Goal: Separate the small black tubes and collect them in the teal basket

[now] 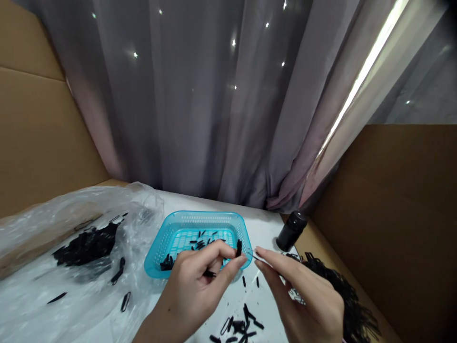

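My left hand (200,281) pinches a small black piece (239,248) upright between thumb and forefinger, and more black pieces (209,273) show inside its curled fingers. Just to the right, my right hand (303,286) holds a thin dark strand (254,257) between thumb and fingertips, its end pointing toward the left hand's piece. Behind my left hand stands a blue plastic basket (155,252) with several short black pieces in it. Several more black pieces (238,326) lie on the white table (200,333) between my wrists.
On the left, a clear plastic bag (139,209) lies with a black heap (91,244). A black bottle (292,231) leans at the right, near a pile of black strands (339,290). Cardboard walls (400,200) flank both sides; a grey curtain (200,119) hangs behind.
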